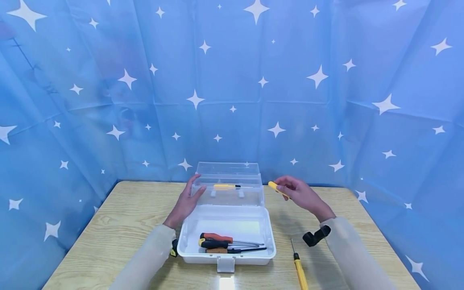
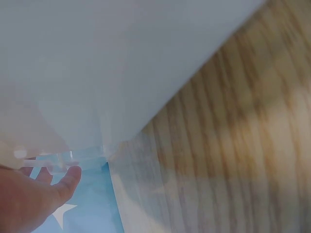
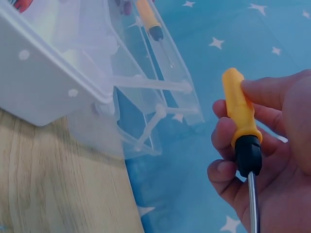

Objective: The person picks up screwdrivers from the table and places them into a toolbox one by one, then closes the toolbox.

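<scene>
My right hand [image 1: 299, 195] holds a yellow-handled screwdriver [image 3: 239, 109] right of the toolbox; its black collar and metal shaft show in the right wrist view. On the table stands a white toolbox [image 1: 226, 259], its clear upper trays [image 1: 237, 197] swung up and back. With thumb and fingers on either side, my left hand [image 1: 185, 205] grips the left edge of these trays. Another yellow screwdriver [image 1: 225, 187] lies in a clear tray. Inside the white base are a red-handled screwdriver [image 1: 217, 237], a black-and-yellow screwdriver [image 1: 214, 243] and a brown-handled screwdriver [image 1: 217, 251].
A further yellow screwdriver [image 1: 300, 272] lies on the wooden table [image 1: 127, 221] at the front right, tip pointing away. The toolbox's clear latch [image 1: 226, 264] hangs at its front. A blue star-patterned curtain [image 1: 232, 80] encloses the table's back and sides.
</scene>
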Action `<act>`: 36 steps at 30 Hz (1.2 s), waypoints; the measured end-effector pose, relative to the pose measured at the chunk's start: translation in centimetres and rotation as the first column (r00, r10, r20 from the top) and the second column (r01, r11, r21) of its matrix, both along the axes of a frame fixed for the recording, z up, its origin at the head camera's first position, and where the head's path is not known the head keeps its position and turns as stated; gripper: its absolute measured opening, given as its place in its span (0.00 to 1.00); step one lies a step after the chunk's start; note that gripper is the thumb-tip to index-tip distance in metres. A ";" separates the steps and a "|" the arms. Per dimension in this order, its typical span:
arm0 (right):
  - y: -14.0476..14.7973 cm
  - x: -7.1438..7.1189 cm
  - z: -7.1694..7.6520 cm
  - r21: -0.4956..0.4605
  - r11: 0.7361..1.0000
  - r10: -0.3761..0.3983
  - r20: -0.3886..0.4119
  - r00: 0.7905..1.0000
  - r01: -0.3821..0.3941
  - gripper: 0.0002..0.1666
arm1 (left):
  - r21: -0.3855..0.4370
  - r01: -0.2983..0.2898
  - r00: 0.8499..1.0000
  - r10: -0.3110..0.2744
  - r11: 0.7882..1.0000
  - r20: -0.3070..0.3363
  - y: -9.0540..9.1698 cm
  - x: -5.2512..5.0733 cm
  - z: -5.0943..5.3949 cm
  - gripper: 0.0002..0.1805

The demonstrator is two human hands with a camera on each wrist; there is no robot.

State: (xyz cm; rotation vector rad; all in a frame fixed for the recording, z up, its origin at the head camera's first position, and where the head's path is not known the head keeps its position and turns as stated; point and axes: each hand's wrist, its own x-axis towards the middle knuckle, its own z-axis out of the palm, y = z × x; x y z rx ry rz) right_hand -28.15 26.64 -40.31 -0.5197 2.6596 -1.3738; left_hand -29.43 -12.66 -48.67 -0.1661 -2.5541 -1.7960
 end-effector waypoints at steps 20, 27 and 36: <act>-2.0 -1.1 0.9 0.005 0.999 0.052 -0.004 0.999 -0.052 0.15 | -0.013 0.002 1.000 -0.002 1.000 -0.004 -0.1 0.0 0.1 0.41; -2.5 -1.5 1.2 0.001 0.997 0.076 -0.006 0.997 -0.076 0.15 | -0.015 0.000 1.000 0.000 1.000 0.001 -0.1 0.0 0.1 0.40; -3.3 -2.2 1.5 0.020 0.998 0.065 -0.003 0.998 -0.065 0.14 | -0.020 -0.009 1.000 0.009 1.000 0.002 0.0 0.0 0.2 0.38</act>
